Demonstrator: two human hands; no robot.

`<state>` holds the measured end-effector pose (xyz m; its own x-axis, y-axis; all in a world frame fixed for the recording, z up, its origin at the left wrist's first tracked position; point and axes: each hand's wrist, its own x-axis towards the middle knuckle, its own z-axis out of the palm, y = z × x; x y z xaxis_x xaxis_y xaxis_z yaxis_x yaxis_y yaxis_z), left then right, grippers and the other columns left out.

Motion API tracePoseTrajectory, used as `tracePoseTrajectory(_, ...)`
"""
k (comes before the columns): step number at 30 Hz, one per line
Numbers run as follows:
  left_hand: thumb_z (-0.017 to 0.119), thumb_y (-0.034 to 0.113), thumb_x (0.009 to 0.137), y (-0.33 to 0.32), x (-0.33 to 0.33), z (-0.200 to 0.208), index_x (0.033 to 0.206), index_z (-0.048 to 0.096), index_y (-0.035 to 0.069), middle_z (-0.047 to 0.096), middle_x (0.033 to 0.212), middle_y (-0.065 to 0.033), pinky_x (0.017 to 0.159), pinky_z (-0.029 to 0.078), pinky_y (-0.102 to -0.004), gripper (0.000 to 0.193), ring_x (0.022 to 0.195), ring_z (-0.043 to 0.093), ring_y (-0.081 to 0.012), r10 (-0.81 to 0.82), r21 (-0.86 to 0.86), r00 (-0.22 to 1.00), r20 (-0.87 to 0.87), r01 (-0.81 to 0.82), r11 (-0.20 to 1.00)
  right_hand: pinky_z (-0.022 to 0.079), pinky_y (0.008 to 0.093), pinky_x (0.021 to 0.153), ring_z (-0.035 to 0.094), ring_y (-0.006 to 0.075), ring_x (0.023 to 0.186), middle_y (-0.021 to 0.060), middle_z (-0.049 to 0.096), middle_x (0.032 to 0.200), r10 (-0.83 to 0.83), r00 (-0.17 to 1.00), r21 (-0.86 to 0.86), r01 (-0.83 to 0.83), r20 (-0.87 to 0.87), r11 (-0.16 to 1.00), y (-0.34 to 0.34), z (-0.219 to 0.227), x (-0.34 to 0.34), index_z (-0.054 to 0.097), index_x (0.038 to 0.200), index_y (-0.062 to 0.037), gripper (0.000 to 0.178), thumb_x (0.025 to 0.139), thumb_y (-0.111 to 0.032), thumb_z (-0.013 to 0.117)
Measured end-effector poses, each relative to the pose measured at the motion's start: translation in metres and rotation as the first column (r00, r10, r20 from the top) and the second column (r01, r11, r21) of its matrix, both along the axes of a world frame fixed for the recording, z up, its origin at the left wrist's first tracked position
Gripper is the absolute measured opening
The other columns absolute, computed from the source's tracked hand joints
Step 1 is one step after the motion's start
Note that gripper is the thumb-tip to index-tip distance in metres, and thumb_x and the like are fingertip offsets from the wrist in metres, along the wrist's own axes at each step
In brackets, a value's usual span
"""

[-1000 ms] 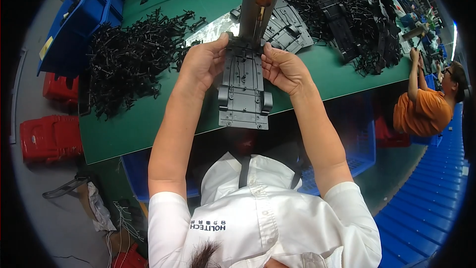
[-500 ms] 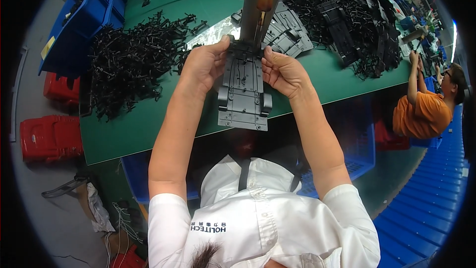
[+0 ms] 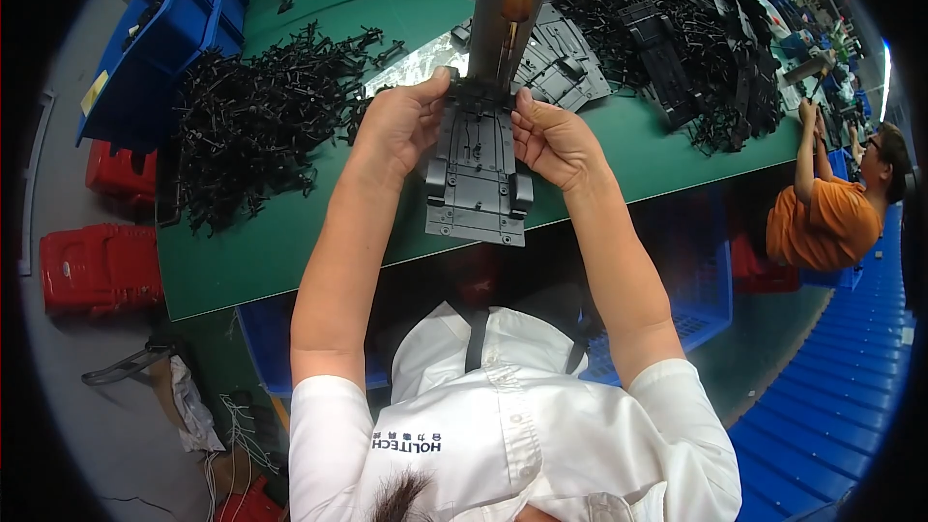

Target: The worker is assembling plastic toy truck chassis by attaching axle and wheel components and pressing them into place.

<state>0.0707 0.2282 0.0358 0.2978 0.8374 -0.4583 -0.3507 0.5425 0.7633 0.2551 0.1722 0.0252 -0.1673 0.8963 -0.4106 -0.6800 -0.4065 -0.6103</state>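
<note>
A dark grey plastic toy-car chassis plate is held between my two hands at the table's front edge. My left hand grips its far left corner, thumb on top and fingers curled. On the far right corner, my right hand pinches it the same way. Right above the far end stands a grey upright tool column with a metal rod on it; it hides part of that end. Whether the rod touches the plate I cannot tell. Behind the column, more grey chassis plates lie on the table.
A heap of small black plastic parts covers the green table at left, beside a blue bin. Further black parts pile up at right. Red stools stand at left; a person in orange works at far right.
The near end of the chassis plate has shifted slightly up and to the right. Both hands keep their hold and have barely moved.
</note>
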Motion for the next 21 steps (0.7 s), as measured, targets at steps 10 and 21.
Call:
tracePoseTrajectory(10, 0.065, 0.019, 0.081, 0.003, 0.001, 0.001, 0.087, 0.060, 0.004, 0.059, 0.078, -0.0018, 0.067, 0.044, -0.0257, 0.017, 0.070, 0.053, -0.0109, -0.013, -0.005, 1.000, 0.009, 0.013, 1.000, 0.050, 0.0219, 0.064, 0.058, 0.0083, 0.070, -0.0010, 0.060, 0.077, -0.014, 1.000, -0.017, 0.014, -0.009, 1.000, 0.003, -0.006, 0.003, 0.060, 0.086, -0.0085, 0.009, 0.085, -0.018, 0.060)
tracePoseTrajectory(21, 0.064, 0.019, 0.082, 0.008, 0.000, -0.004, 0.086, 0.059, 0.004, 0.058, 0.077, -0.0015, 0.064, 0.043, -0.0252, 0.016, 0.068, 0.052, -0.0105, -0.030, -0.007, 0.999, 0.012, 0.030, 1.000, 0.048, 0.0198, 0.061, 0.056, 0.0064, 0.067, -0.0026, 0.059, 0.074, -0.051, 0.998, -0.047, 0.053, 0.029, 0.998, 0.001, 0.003, -0.002, 0.060, 0.085, -0.0088, 0.010, 0.085, -0.018, 0.061)
